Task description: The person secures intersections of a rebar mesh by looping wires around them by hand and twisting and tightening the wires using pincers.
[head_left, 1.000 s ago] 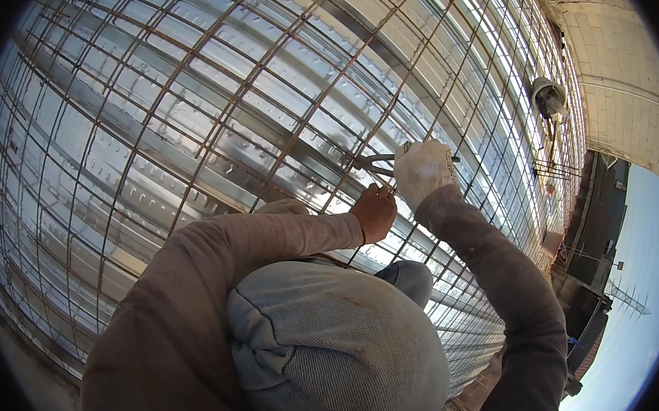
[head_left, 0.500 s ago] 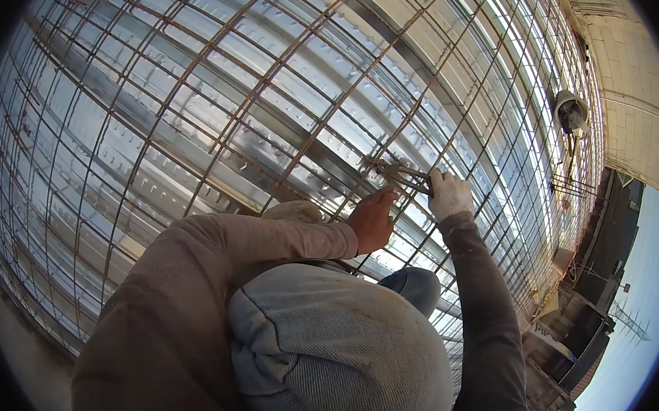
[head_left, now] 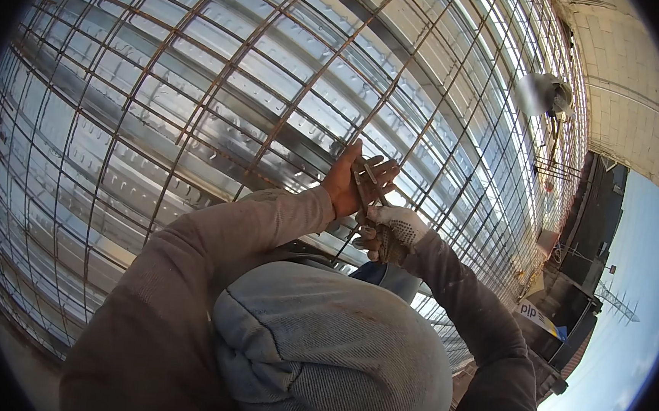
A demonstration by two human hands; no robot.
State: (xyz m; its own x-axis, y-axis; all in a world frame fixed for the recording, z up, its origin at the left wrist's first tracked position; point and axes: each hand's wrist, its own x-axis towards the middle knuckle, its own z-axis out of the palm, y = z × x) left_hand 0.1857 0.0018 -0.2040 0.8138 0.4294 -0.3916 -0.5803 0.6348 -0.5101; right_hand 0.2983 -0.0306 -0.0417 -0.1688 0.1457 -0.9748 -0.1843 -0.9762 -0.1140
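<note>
My left hand [head_left: 341, 186], bare, has its palm turned up and its fingers stretched out to the right. Long-handled metal pincers [head_left: 363, 179] lie across this palm, between thumb and fingers. My right hand [head_left: 402, 222], in a pale glove with dark dots, is closed around the lower part of the pincers. Just beneath it is a crumpled brownish thing [head_left: 392, 249] that I cannot make out. Both hands are above the rusty rebar mesh [head_left: 236, 60], close to my bent knee [head_left: 337, 320] in jeans.
Ribbed, shiny metal decking [head_left: 220, 133] lies under the mesh. Another person [head_left: 555, 95] with a light, blurred head covering is farther along at the right. Beyond are a block wall [head_left: 635, 97], a banner [head_left: 539, 318] and a lattice tower [head_left: 619, 302].
The pincers have come away from the mesh crossing and turned more upright. My right hand has moved down and left, towards my body. My left hand has opened and turned palm up.
</note>
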